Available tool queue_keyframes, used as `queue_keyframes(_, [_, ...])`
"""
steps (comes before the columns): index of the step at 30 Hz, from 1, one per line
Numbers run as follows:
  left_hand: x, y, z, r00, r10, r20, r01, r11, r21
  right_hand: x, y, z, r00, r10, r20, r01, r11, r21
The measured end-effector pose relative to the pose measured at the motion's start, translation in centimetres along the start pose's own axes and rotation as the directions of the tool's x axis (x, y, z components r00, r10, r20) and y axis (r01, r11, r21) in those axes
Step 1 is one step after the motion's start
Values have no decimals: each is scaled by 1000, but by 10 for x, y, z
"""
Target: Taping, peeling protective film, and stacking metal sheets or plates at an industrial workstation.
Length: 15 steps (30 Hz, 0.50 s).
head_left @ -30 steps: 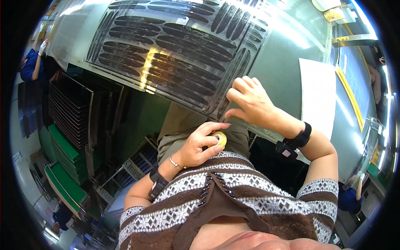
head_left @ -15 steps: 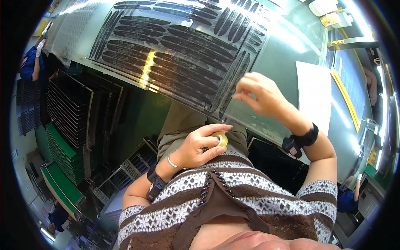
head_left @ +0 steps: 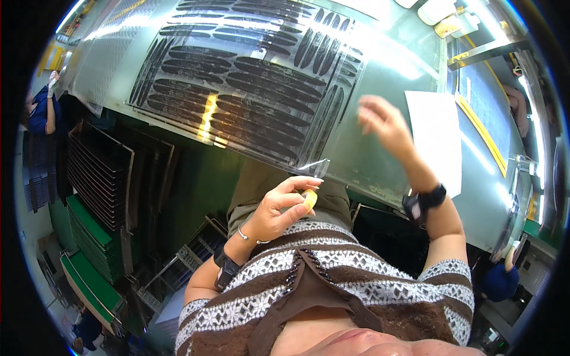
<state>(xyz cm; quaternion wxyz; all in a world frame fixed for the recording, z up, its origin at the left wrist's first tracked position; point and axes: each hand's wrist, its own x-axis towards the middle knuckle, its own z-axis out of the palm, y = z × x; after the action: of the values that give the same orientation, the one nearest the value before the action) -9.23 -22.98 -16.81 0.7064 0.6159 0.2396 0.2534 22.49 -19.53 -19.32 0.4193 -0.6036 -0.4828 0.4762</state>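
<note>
Left hand point(head_left: 274, 207), your fingers are clamped round the yellow tape roll point(head_left: 310, 200), near the counter point(head_left: 362, 169) edge; right hand point(head_left: 386, 127) blurs above the counter, fingers apart or together, can't tell!

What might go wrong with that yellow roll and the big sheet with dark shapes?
The left hand holds the yellow roll in its fingers above the lap, so a loose grip might let it drop.

The dark-patterned sheet reaches the near edge of the table, so a bump from the body or hand could perhaps shift or bend it.
</note>
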Motion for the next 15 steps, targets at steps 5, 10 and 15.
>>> queue_keyframes(5, [8, 4, -1, 994, 32, 108, -34, 999, 15, 146, 34, -107, 855, -375, -358, 185, 866, -465])
queue_keyframes(10, [1, -1, -3, 984, 67, 167, -95, 982, 164, 222, 17, -137, 985, -69, -160, -41, 799, -599])
queue_keyframes(15, [-5, -10, 2, 984, -14, 176, -1, 996, 86, 226, -6, -129, 997, 44, -68, -73, 853, -517])
